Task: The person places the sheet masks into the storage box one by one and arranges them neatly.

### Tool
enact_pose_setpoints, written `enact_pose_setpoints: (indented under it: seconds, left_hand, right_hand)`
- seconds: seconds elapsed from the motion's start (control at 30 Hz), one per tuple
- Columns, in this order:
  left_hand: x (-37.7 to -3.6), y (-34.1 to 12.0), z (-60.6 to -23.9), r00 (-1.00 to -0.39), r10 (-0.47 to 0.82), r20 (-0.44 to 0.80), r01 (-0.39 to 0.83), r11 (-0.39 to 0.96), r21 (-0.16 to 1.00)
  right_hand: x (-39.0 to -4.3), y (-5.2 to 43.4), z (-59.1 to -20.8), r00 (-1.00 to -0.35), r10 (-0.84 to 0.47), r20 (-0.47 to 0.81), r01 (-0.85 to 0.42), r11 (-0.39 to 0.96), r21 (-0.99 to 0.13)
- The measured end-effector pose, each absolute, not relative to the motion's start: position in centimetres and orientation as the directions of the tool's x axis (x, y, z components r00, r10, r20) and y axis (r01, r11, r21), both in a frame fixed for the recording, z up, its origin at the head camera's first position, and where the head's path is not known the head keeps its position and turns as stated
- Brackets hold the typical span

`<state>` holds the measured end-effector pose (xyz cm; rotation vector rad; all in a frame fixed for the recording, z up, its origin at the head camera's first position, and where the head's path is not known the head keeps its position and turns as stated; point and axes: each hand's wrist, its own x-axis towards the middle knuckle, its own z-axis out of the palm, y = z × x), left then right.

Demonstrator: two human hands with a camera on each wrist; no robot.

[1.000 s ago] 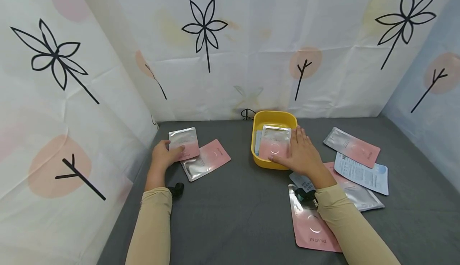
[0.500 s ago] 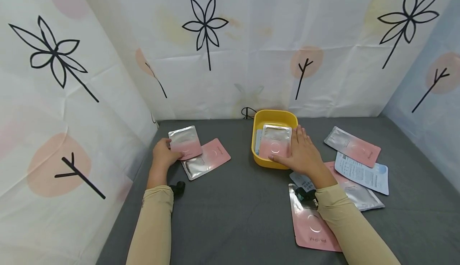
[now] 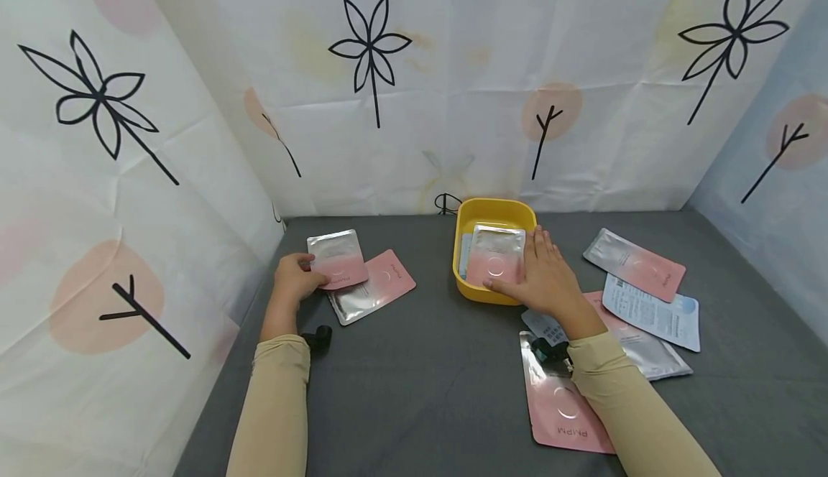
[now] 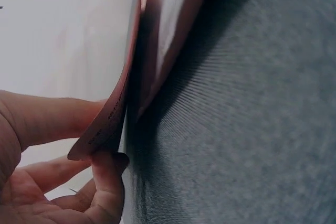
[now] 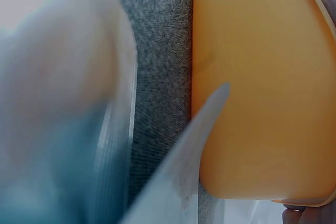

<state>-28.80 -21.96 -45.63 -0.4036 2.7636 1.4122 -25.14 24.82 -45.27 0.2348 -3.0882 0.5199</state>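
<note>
At the left of the head view, my left hand [image 3: 295,278] pinches the lower left edge of a pink and silver sheet mask packet [image 3: 339,256]. The left wrist view shows the thumb and fingers on opposite faces of this packet [image 4: 107,116], its corner bent. Partly under it lies another pink and silver packet [image 3: 371,294]. My right hand [image 3: 550,276] rests with straight fingers along the right rim of a yellow tub [image 3: 461,284], thumb at the near edge. Inside the tub a pink and silver packet [image 3: 494,261] leans upright, a pale blue one [image 3: 464,254] behind it.
Right of the tub lie a pink and silver packet [image 3: 634,265], a pale blue packet [image 3: 653,312] and another pink one [image 3: 653,351], overlapping. A large pink packet [image 3: 563,412] lies under the right forearm. Patterned cloth [image 3: 446,67] hangs behind the grey table [image 3: 414,398].
The packet in my left hand has shifted slightly to the right over the one beneath it. My right hand and the tub stay in place.
</note>
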Motion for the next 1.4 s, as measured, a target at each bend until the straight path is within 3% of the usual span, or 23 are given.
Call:
enact_pose_setpoints:
  seconds: [0.53,1.07,1.4]
  left_hand:
    - [-28.8,-21.3,-44.9,-0.968,-0.186,-0.169,-0.234,0.420,0.877]
    - [-28.9,-20.8,-44.1,-0.962,-0.191,-0.193,-0.252,0.366,0.896]
    - [-28.6,-20.4,-43.4,-0.975,-0.163,-0.154,-0.202,0.335,0.920]
  right_hand:
    - [-25.1,24.8,-45.3,-0.990,-0.142,0.022,-0.141,0.933,-0.331]
    - [-25.2,24.9,-45.4,-0.989,-0.144,0.021,-0.143,0.933,-0.331]
    - [-25.2,24.8,-45.4,-0.989,-0.144,0.023,-0.144,0.929,-0.341]
